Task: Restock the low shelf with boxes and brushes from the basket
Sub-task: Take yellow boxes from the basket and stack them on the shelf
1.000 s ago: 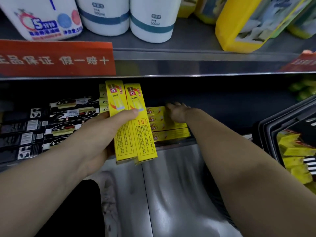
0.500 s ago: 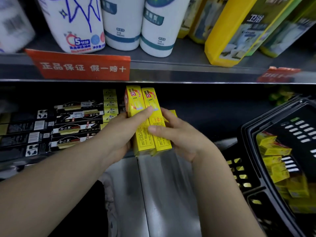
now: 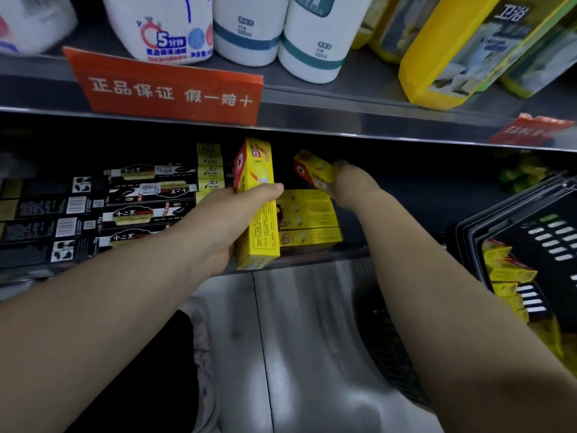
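Brushed-steel base panel (image 3: 312,339) nearest, under the front edge of the low shelf (image 3: 349,253). To the right of that panel, black plastic basket (image 3: 499,232), tilted, with loose yellow boxes (image 3: 505,271) heaped inside against its near wall. At the shelf's front edge, left hand (image 3: 231,220) wrapped round a long yellow box (image 3: 260,226), thumb laid across the broad face. Held upright, long axis vertical, top leaning slightly away into the shelf, bottom end just past the shelf lip; red end panel with a round emblem on the upper left side, framed block of fine red print on the lower half. Just right of it and touching the shelf floor, stack of yellow boxes (image 3: 307,220) lying flat, long axes parallel to the front edge, printed faces outward. Above that stack and further in, right hand (image 3: 348,182) gripping a second yellow box (image 3: 312,168) by its right end, fingers mostly hidden behind it. Carried near level, long axis roughly along the shelf, red end pointing left and a little up, clear of the stack below. Toward the shelf's left end, black cartons (image 3: 140,214) stacked flat, small yellow cartons (image 3: 210,170) piled behind them. Farthest up, upper shelf (image 3: 359,120) with a red sign (image 3: 168,89) on its lip and white bottles (image 3: 246,26) standing above.
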`<action>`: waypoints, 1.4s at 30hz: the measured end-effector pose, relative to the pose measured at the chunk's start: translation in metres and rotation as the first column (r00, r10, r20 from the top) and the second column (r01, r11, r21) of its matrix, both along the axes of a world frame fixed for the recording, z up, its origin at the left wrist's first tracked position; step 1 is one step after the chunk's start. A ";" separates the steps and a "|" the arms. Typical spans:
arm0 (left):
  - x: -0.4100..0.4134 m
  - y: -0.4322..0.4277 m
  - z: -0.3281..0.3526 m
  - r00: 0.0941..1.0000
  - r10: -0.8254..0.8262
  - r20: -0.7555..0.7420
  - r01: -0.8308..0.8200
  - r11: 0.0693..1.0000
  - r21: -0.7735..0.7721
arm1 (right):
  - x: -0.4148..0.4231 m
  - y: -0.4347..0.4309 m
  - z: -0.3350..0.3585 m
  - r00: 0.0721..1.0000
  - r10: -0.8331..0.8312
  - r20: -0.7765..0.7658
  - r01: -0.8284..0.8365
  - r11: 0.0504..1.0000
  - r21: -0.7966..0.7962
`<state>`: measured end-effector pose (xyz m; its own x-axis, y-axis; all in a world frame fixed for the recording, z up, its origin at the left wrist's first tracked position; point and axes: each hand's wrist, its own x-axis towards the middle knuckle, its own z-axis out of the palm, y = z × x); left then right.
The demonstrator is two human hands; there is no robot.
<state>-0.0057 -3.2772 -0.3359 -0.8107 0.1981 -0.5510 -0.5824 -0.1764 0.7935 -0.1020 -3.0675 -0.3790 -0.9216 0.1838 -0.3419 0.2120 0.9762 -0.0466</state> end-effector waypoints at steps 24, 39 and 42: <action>0.003 0.024 -0.004 0.999 -0.036 -0.004 0.035 0.987 -0.157 | -0.032 0.015 -0.070 0.991 0.025 0.134 0.002 0.980 -0.198; 0.010 0.026 0.009 0.988 -0.120 -0.099 0.097 0.973 -0.209 | 0.136 -0.048 0.053 0.978 -0.150 0.142 0.169 0.188 -0.967; 0.010 0.026 0.009 0.970 -0.210 -0.126 0.191 0.970 -0.151 | 0.137 -0.046 0.061 0.991 -0.117 0.070 0.103 0.304 -0.947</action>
